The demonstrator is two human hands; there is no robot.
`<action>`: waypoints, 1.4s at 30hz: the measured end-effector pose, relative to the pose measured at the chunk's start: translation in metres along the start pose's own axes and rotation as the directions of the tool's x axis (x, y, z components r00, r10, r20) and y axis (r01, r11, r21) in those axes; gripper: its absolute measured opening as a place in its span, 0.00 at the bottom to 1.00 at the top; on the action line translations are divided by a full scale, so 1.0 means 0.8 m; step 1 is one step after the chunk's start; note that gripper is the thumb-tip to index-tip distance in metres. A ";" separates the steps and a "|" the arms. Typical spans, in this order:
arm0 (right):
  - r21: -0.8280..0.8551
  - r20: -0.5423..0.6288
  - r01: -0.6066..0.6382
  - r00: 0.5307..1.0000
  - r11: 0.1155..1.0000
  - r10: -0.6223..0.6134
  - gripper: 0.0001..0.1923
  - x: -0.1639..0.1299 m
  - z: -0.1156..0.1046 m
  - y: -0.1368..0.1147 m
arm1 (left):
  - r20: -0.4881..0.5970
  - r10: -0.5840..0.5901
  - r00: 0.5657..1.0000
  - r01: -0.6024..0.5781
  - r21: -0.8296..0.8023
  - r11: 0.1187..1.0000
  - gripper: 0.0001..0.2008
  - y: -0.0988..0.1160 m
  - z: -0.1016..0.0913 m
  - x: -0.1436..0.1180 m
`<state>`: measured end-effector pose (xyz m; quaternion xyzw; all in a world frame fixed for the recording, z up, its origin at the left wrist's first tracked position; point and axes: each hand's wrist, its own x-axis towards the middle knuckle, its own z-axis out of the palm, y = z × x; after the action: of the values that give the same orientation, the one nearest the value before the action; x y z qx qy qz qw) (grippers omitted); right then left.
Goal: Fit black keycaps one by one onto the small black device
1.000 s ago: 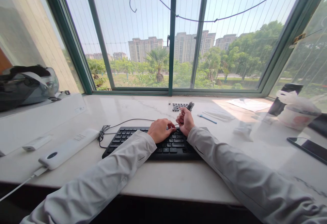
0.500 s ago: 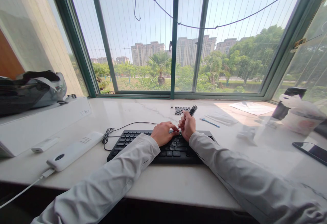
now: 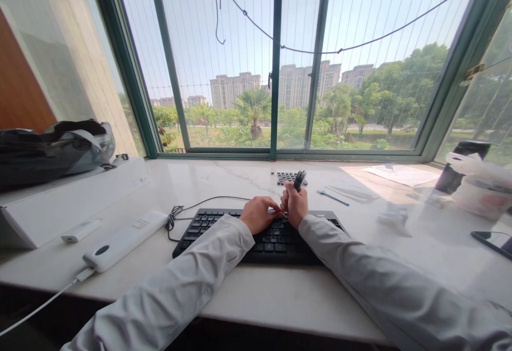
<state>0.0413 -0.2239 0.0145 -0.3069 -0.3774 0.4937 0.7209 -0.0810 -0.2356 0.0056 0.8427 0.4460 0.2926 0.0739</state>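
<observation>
A black wired keyboard [image 3: 224, 228] lies on the white marble counter [image 3: 256, 292] in front of me. My left hand [image 3: 259, 214] rests on the keys near the keyboard's middle, its fingertips pinched against a key. My right hand [image 3: 296, 204] is closed around a small dark tool [image 3: 298, 180] that sticks up from the fist; the tool's lower end meets the keys beside my left fingertips. A small set of loose black keycaps [image 3: 287, 177] lies on the counter behind my hands.
A white power bank [image 3: 125, 240] with a cable and a small white device [image 3: 81, 230] lie left. A white box [image 3: 60, 201] carries a dark bag [image 3: 48, 151]. Right: blue pen [image 3: 333, 197], papers [image 3: 402, 174], plastic bag [image 3: 478, 183], phone [image 3: 494, 241].
The view has tilted up slightly, so everything sits lower in the frame. My hands stay together on the keyboard; the tool in my right hand stands a little more upright.
</observation>
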 end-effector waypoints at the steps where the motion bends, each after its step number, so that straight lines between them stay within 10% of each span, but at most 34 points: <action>1: -0.010 0.003 0.012 1.000 1.000 -0.012 0.21 -0.001 0.000 0.000 | 0.000 -0.002 1.000 0.002 0.000 1.000 0.07 0.001 0.000 0.000; 17: -0.255 0.170 0.316 0.945 0.914 -0.280 0.22 -0.006 -0.012 -0.013 | -0.107 0.043 0.993 -0.052 -0.078 0.996 0.06 0.010 -0.014 -0.002; 23: -0.695 0.421 0.604 0.782 0.390 -0.461 0.20 0.015 -0.050 -0.036 | -0.276 0.032 0.961 -0.056 -0.079 0.995 0.08 0.011 -0.035 0.002; 30: -0.718 0.695 0.684 0.692 -0.130 -0.198 0.09 0.022 -0.072 -0.034 | -0.310 0.130 0.942 -0.143 -0.020 0.990 0.10 0.009 -0.038 0.001; 42: -0.674 0.722 0.735 0.634 -0.075 -0.278 0.12 0.016 -0.069 -0.034 | -0.335 0.163 0.928 -0.191 -0.053 0.980 0.13 0.004 -0.038 0.002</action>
<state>0.1036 -0.2243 0.0108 -0.4136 -0.8056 -0.1341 0.4024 -0.0951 -0.2404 0.0321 0.8147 0.3616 0.4533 0.0072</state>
